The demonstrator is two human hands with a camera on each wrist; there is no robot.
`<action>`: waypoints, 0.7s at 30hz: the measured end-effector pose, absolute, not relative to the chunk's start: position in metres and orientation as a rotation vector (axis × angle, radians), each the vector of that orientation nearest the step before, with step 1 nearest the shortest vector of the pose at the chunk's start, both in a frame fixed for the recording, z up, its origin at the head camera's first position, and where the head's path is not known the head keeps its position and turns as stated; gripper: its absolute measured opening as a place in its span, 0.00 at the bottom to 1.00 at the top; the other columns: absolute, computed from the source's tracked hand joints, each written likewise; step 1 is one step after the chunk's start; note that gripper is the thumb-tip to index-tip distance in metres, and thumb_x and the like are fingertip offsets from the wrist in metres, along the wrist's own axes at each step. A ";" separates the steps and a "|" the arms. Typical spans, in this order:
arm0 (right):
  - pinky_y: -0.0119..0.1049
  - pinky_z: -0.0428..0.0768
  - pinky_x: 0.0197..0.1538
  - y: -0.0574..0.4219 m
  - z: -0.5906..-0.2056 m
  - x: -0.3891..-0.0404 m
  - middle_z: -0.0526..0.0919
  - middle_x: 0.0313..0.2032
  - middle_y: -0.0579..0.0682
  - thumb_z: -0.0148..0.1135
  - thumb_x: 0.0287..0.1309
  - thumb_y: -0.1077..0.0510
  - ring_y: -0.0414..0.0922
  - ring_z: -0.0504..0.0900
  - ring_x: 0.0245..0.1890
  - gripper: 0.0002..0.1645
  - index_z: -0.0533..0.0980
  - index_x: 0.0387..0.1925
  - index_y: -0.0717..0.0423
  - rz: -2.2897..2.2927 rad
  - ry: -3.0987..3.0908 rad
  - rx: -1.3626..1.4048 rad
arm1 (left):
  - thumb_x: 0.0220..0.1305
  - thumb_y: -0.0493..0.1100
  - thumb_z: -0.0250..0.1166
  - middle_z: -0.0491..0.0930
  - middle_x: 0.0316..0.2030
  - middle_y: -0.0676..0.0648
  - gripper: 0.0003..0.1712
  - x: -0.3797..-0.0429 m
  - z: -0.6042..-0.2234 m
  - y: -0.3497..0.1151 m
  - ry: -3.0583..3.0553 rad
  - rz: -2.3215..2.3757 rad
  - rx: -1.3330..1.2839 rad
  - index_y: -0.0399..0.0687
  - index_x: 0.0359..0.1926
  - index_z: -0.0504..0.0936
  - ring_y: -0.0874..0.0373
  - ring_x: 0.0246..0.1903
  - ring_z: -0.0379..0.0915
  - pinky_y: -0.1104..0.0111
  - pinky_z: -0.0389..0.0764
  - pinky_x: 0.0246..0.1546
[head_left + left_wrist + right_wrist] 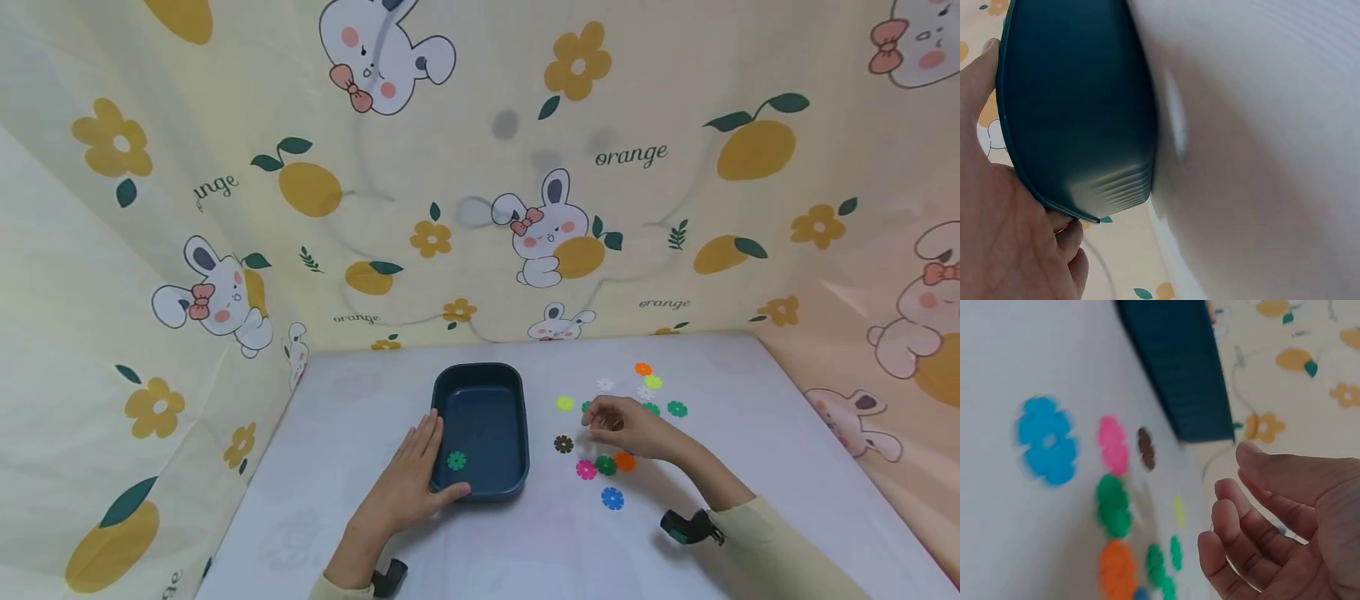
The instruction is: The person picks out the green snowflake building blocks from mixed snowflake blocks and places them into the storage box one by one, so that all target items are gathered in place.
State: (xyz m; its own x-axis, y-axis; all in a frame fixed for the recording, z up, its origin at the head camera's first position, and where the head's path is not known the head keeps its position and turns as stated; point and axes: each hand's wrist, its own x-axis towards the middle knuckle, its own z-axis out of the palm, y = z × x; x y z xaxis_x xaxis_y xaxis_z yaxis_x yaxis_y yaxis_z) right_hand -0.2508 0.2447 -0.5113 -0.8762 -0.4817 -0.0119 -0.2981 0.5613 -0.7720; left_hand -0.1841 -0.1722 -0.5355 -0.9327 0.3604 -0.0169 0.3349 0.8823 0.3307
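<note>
My left hand (408, 475) rests against the near left corner of a dark blue-green tray (523, 433), fingers stretched along its left side and thumb on the near rim. From the left wrist view, the hand (1016, 231) lies along the tray's rim (1007, 134). One green flower-shaped plastic piece (456, 461) lies inside the tray. My right hand (633, 427) hovers above the scattered flower pieces, its fingers loosely bent. Nothing shows between its thumb and fingers in the right wrist view. A brown flower piece (563, 444) lies just left of that hand.
Around the right hand lie several more flower pieces: pink (587, 470), blue (612, 498), orange (642, 368), yellow (564, 403) and green (677, 409). The white table (360, 408) meets a printed cloth backdrop (465, 275) behind and at both sides.
</note>
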 end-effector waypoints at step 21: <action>0.30 0.78 0.35 0.263 -0.540 -0.218 0.76 0.33 0.47 0.85 0.54 0.56 0.46 0.74 0.38 0.20 0.82 0.44 0.51 -1.005 2.658 -0.486 | 0.66 0.79 0.63 0.37 0.87 0.45 0.69 -0.181 -0.533 -0.172 2.984 0.515 0.562 0.42 0.87 0.44 0.50 0.86 0.36 0.50 0.45 0.85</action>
State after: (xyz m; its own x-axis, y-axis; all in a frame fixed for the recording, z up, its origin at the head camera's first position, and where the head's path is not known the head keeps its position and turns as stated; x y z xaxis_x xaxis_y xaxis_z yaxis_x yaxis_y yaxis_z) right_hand -0.2183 0.2635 -0.5404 -0.9109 -0.3947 -0.1204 -0.2163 0.7050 -0.6754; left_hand -0.1807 -0.1716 -0.5326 -0.9315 0.3638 0.0011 0.3431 0.8774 0.3352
